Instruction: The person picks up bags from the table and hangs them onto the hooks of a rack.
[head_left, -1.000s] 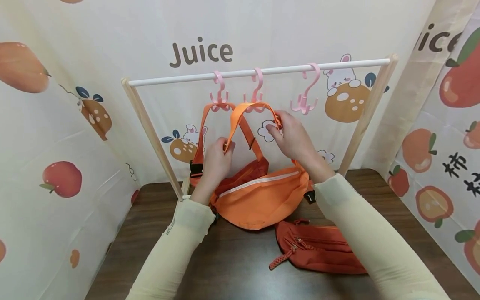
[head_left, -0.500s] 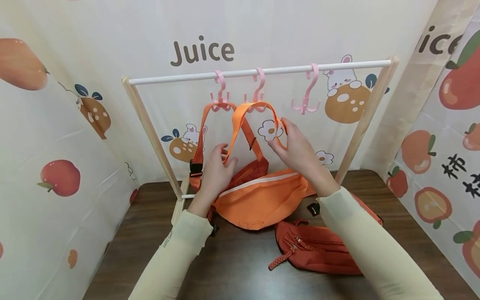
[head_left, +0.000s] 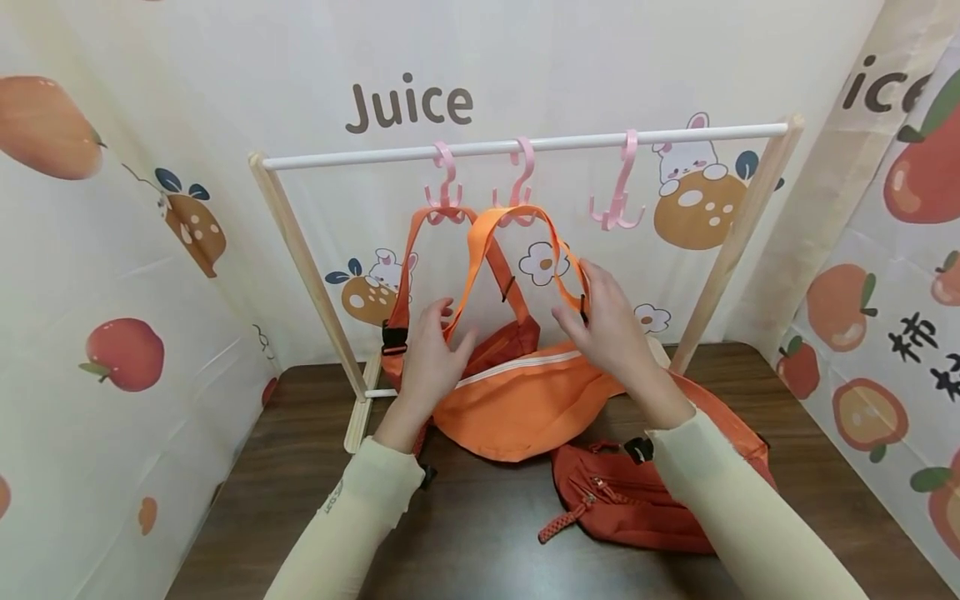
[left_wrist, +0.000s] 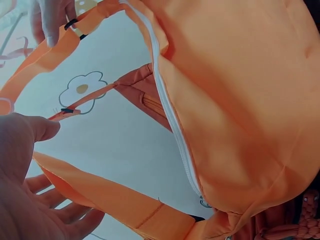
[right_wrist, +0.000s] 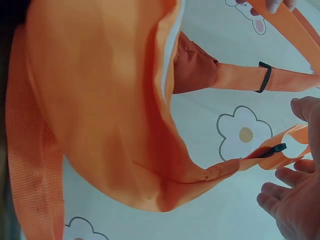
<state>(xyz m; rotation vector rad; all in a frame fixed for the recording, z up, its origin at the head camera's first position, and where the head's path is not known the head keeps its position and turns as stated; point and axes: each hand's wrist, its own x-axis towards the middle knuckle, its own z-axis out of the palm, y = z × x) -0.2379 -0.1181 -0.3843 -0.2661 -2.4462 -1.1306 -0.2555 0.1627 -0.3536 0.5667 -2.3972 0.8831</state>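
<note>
A bright orange waist bag (head_left: 517, 421) with a white zipper hangs by its strap (head_left: 477, 242) from the middle pink hook (head_left: 527, 167), its lower edge close to the table. My left hand (head_left: 433, 358) is beside the strap's left side, thumb and fingers spread apart. At the strap's right side, near a black slider, is my right hand (head_left: 617, 329), its fingers loosely extended and thumb apart. In both wrist views the strap runs between relaxed fingers and thumb; neither hand grips it. Behind, a rust-coloured bag (head_left: 516, 340) hangs from the left pink hook (head_left: 447, 171).
A white rail (head_left: 337, 158) on wooden posts carries the hooks. The right pink hook (head_left: 618, 196) bears nothing. A dark red waist bag (head_left: 630, 517) lies on the brown table (head_left: 450, 533), partly under my right forearm. A rust-coloured strap (head_left: 731, 425) trails over the table at right.
Both hands have loosened their hold on the strap. The right hand has slid down and rightward along it; the left has lowered slightly. The bag stays hanging. The right hook has turned.
</note>
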